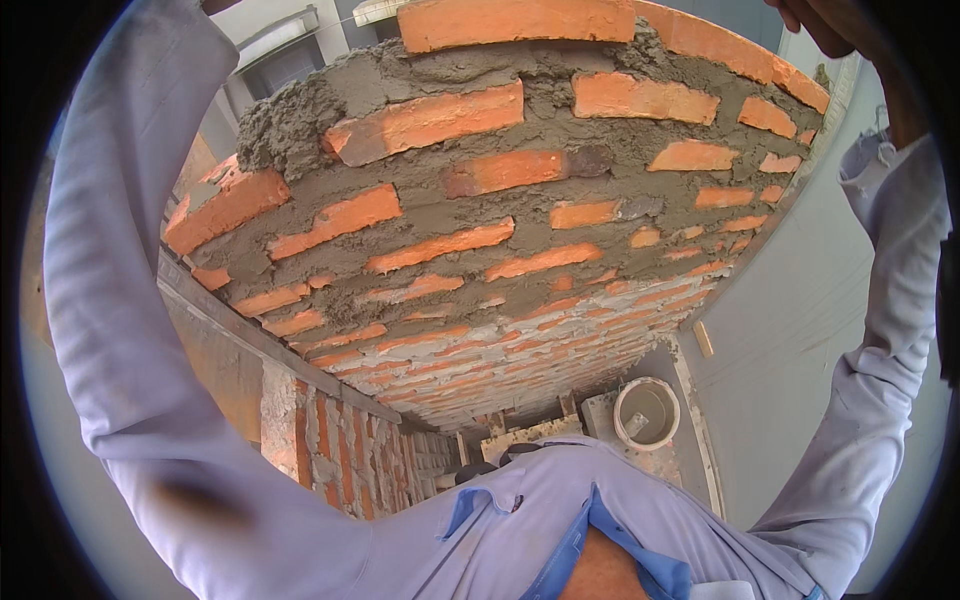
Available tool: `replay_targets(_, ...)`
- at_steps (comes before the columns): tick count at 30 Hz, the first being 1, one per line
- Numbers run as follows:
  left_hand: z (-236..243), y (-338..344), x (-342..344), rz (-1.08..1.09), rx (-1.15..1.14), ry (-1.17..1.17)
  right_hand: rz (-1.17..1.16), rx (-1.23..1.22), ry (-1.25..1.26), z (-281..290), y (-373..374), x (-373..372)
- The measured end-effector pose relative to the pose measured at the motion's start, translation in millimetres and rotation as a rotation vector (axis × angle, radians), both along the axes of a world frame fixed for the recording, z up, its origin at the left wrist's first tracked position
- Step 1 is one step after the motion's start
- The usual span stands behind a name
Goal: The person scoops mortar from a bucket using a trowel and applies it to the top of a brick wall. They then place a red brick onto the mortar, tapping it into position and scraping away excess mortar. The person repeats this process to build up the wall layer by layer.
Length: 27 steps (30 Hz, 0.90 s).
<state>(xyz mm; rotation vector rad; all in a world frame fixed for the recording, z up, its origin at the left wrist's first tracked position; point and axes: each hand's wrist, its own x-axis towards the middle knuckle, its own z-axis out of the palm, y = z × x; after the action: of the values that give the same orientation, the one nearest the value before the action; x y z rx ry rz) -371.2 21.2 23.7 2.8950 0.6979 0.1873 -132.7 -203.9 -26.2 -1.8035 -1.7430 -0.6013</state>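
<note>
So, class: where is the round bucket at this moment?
In the head view, the round bucket sits low and right of centre, on the floor at the foot of the brick wall, just above the person's shirt.

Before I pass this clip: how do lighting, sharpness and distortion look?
Head view: even daylight, no glare, soft shadow only; the brick wall is sharp, though its straight courses bow toward the rim; the bucket below is small but clear; the right hand is dark and cut off at the top edge.

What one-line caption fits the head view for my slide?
Both sleeved arms raised, right hand at the top edge, above a brick wall with wet mortar; a bucket stands below.
</note>
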Motion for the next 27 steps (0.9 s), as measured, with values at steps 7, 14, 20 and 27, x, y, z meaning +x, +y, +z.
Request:
replay_targets(7,-15.7,39.2,17.3,-0.114,-0.049,-0.019,0.219,-0.031,-0.016,-166.5,-11.8,47.2)
replay_targets(14,-37.9,10.0,51.0,0.012,0.149,0.044,0.241,-0.105,0.111,-204.1,13.5,93.4)
replay_targets(20,-15.2,-64.1,-32.2,0.247,0.022,-0.261,0.192,-0.185,0.547,-241.9,-56.8,110.8)
replay_targets(27,-56.2,-128.9,-107.7,0.183,0.173,-0.612,0.566,-0.814,0.916,-197.1,-39.3,31.5)
